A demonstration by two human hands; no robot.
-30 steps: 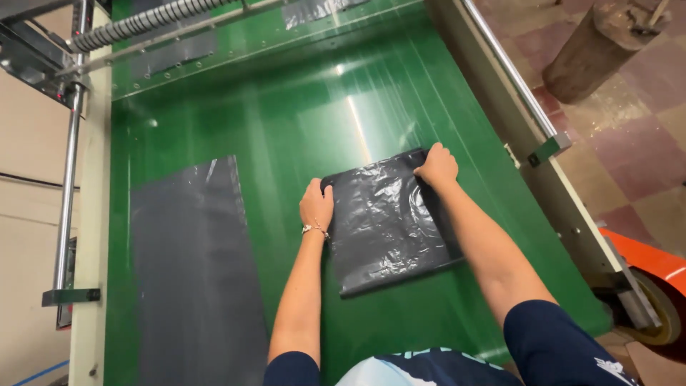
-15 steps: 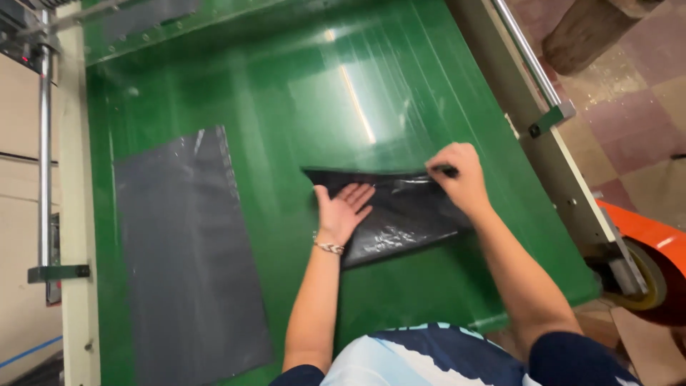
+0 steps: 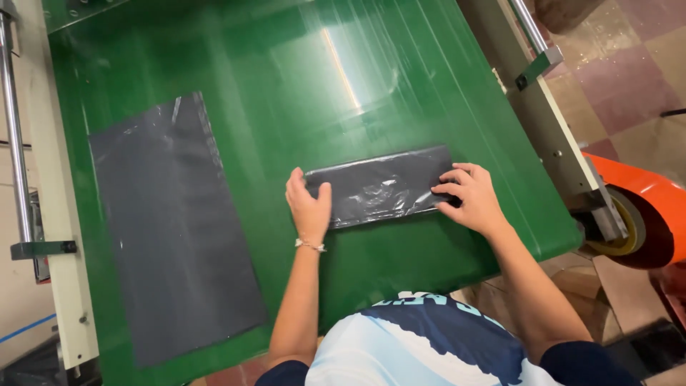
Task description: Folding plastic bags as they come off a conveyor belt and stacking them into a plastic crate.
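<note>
A folded black plastic bag lies as a narrow strip a little right of the frame's middle, on the green worktop. Both hands press flat on it, which appears to be what keeps the slippery film folded and its layers lined up. The left hand lies open with the palm down on the strip's left end, thumb laid over the film and the other fingers on the green just beside it. The right hand rests on the right end, fingers bent and spread and their tips pushing down; it grips nothing. A thin bracelet circles the left wrist.

In the left part of the frame a second dark bag lies unfolded and flat, well apart from the strip, with a band of bare green between them. Its lower end comes close to the worktop's near edge.

Above the strip the green surface runs open to the top of the frame, shiny with a streak of reflected light. The strip's right end sits near the grey side rail that slants down the right edge, so there is less room on that side. Beyond the rail an orange roll shows at the lower right over a checkered floor. A pale frame with a metal rod borders the left side.
</note>
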